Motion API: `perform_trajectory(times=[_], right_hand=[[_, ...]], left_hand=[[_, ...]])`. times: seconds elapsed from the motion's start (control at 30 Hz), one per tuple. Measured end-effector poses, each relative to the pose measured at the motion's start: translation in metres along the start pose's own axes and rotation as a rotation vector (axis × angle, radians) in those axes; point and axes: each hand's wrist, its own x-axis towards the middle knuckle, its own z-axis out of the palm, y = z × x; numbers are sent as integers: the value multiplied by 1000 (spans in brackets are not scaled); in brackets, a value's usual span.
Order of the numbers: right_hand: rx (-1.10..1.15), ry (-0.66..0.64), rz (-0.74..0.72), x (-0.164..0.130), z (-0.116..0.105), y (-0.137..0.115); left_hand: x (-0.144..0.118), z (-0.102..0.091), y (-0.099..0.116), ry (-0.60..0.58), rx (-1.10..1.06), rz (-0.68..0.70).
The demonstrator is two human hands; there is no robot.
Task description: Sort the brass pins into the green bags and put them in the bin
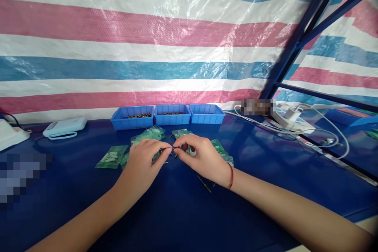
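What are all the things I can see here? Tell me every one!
Bins: three, blue, in a row at the back of the table; the left two hold small dark parts, and the contents of the right one cannot be seen.
Small bags: several, green and see-through, scattered around the hands.
Thin pin: one, dark, lying on the table near the right wrist.
Table: one, dark blue.
Flat device: one, pale blue, back left.
Charger and cables: white, back right.
Tarp: one, striped pink, white and blue, behind everything.
Frame bars: dark blue, right side.
Left hand: fingers pinching a tiny dark part.
Right hand: fingers on the same part; red string on the wrist.
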Motion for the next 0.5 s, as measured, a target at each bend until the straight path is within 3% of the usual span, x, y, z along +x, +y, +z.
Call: perform_trajectory(times=[0.3,0.5], right_hand=[[506,23,187,-1,-3,-6],[624,-2,254,1,-5,-7]], left_hand=[[-3,-4,14,43,-209,-68],[-3,-4,16,158,-291,-141]])
